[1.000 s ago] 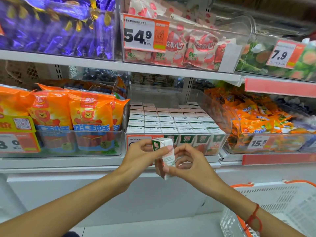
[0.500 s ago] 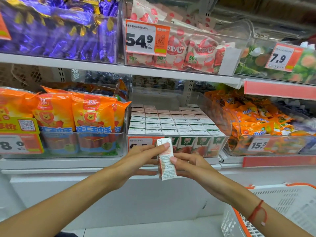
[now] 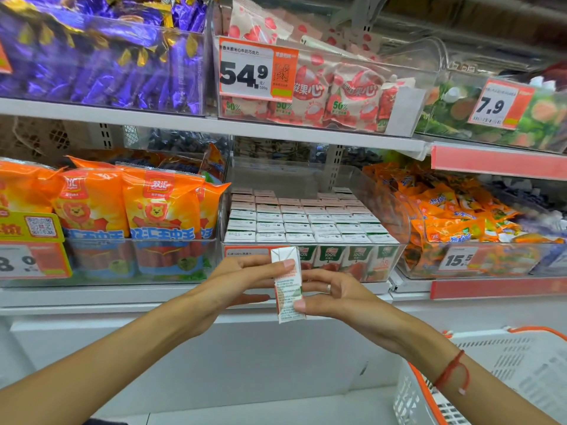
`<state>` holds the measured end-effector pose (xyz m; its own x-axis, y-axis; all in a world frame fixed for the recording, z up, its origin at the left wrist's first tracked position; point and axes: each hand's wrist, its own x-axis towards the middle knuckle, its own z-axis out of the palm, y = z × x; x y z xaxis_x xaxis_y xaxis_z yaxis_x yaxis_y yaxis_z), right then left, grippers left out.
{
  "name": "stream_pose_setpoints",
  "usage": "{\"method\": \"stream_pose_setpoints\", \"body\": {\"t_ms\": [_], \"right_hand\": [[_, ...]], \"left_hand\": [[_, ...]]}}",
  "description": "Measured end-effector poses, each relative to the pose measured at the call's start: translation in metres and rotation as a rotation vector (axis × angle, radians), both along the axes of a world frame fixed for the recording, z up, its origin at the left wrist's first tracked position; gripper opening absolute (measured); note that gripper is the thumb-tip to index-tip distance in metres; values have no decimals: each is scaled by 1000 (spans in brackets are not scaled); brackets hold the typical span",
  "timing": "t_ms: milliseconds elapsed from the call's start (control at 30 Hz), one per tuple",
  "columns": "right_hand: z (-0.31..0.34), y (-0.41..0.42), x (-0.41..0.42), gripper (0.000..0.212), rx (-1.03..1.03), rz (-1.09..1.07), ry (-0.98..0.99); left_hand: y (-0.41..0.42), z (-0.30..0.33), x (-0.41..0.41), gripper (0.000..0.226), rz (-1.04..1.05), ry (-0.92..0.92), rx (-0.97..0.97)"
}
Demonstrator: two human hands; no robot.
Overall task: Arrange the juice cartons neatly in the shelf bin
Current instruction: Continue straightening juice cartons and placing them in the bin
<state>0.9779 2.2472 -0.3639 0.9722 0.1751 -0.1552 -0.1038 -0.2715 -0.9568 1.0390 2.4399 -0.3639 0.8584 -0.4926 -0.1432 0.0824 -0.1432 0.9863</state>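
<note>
Both hands hold one small juice carton (image 3: 289, 285) upright in front of the clear bin (image 3: 395, 210), which is packed with rows of cartons (image 3: 306, 222). The left hand (image 3: 245, 277) has fingertips on its upper side; the right hand (image 3: 334, 297) pinches it lower down. A white basket (image 3: 506, 378) stands at lower right.

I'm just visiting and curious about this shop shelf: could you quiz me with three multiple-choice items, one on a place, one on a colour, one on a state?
1. Where is the held juice carton?
A in front of the shelf bin
B inside the basket
C on the top shelf

2. What colour are the sausage packs left of the bin?
A green
B orange
C black

3. How is the carton held?
A left hand alone
B right hand alone
C between both hands

Answers: 1 A, it hangs before the bin's front wall; 2 B, orange wrappers; 3 C, fingers of both hands touch it.
</note>
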Motion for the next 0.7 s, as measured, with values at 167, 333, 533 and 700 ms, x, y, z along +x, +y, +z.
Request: {"method": "stream_pose_setpoints", "body": {"t_ms": [167,333,533,700], "right_hand": [[-7,14,4,41,-26,-222,-137],[-12,19,5,56,-282,-312,-281],[-6,-1,5,42,-8,-113,-27],[-8,0,6,31,173,-75,-15]], "left_hand": [[-6,-2,-2,40,264,-76,-55],[-11,-7,-5,27,282,-182,-55],[3,2,6,22,58,-88,-91],[3,2,7,29,-4,-54,-154]]}}
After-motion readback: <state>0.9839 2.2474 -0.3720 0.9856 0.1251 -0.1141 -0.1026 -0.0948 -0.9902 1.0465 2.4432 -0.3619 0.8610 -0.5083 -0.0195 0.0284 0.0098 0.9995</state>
